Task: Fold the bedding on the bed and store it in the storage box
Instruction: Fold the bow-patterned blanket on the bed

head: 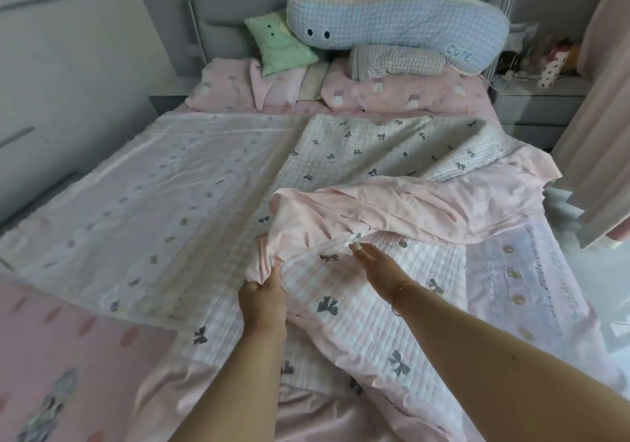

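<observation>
A quilted checked blanket with grey bows (pixel 358 145) lies across the bed, its plain pink underside (pixel 409 210) turned over in a rumpled fold at the middle right. My left hand (pixel 262 297) grips a bunched edge of that pink fabric. My right hand (pixel 378 268) reaches over the quilted side with fingers stretched out, fingertips at the fold's edge. A thin white-pink sheet with a faint print (pixel 129 210) is spread flat on the left half. No storage box is in view.
At the headboard lie a long blue checked pillow (pixel 402 22), a green cushion (pixel 279 46), a small checked pillow (pixel 399 61) and pink pillows (pixel 392 95). A grey nightstand (pixel 538 107) and a pink curtain (pixel 596 135) stand on the right, a wardrobe on the left.
</observation>
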{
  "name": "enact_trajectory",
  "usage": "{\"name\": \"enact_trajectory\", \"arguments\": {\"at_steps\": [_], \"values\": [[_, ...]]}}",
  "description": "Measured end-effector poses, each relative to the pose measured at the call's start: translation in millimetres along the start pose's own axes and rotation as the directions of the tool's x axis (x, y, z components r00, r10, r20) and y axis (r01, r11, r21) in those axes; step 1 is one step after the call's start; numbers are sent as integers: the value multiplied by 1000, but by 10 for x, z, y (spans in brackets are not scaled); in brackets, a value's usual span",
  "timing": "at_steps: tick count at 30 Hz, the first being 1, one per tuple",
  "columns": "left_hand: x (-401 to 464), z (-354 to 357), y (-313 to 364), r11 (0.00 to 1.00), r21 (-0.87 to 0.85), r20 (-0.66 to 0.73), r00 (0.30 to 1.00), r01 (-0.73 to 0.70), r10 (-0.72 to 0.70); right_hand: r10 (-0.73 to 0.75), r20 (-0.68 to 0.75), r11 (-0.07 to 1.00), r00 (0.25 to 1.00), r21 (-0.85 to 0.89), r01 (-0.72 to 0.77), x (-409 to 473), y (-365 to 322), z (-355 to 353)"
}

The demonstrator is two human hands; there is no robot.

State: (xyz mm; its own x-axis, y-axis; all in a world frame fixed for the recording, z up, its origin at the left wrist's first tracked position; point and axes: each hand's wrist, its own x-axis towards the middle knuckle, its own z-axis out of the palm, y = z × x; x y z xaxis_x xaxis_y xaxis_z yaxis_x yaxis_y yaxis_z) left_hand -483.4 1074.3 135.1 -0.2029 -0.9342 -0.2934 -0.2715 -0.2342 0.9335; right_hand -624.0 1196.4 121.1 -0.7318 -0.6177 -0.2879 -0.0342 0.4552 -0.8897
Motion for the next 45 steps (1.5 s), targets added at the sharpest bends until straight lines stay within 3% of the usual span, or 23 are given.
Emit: {"name": "enact_trajectory", "arguments": {"at_steps": [4, 10, 14, 19, 20, 22, 24, 26, 28, 30, 32, 36, 39, 40, 42, 45], "values": [[822, -601, -134, 997, 74, -37, 999, 39, -36, 12, -21, 998, 1000, -61, -13, 239, -257, 804], [1697, -1304, -791, 935, 213, -88, 958, 285, -272, 157, 24, 965, 987, -216, -148, 378, -237, 1636], [1923, -1505, -1159, 885, 248, -139, 919, 393, -369, 230, 33, 918, 973, -339, -206, 444, -20, 1786], [2072, -1514, -1357, 712, 576, -108, 901, 402, -421, 297, -74, 844, 952, -445, -298, 393, 215, 1559], [2066, -1502, -1334, 703, 604, -155, 920, 377, -361, 289, -84, 826, 954, -482, -293, 368, 259, 1503], [1952, -1449, -1148, 728, 646, -238, 967, 230, -94, 288, -130, 795, 949, -519, -313, 362, 334, 1398], [1801, -1333, -915, 755, 653, -139, 972, -54, 189, 264, -188, 767, 946, -554, -324, 371, 397, 1315], [1815, -1188, -846, 659, 714, 52, 957, -236, 286, 250, -229, 747, 941, -573, -338, 386, 501, 1265], [1995, -1082, -857, 540, 814, 177, 977, -213, 118, 236, -355, 742, 905, -535, -403, 356, 616, 1163], [2186, -1045, -903, 541, 838, 189, 967, -69, -169, 258, -481, 730, 838, -470, -495, 288, 749, 1038], [2261, -1012, -966, 549, 836, 186, 930, 20, -318, 296, -580, 647, 759, -463, -605, 255, 889, 871], [2263, -978, -1037, 481, 877, 203, 925, -25, -323, 499, -639, 548, 585, -291, -784, 192, 991, 685], [2240, -982, -1028, 296, 951, 183, 930, -85, -320, 654, -567, 583, 501, -46, -811, 188, 1020, 682], [2236, -984, -1041, 281, 956, 178, 935, -89, -308, 681, -539, 602, 496, 26, -798, 181, 1029, 669], [2224, -987, -1070, 362, 929, 194, 931, -74, -309, 697, -498, 631, 515, 86, -771, 139, 1042, 613], [2177, -1039, -1077, 409, 906, 228, 940, -110, -252, 659, -486, 667, 573, 27, -745, 22, 993, 522]]}}
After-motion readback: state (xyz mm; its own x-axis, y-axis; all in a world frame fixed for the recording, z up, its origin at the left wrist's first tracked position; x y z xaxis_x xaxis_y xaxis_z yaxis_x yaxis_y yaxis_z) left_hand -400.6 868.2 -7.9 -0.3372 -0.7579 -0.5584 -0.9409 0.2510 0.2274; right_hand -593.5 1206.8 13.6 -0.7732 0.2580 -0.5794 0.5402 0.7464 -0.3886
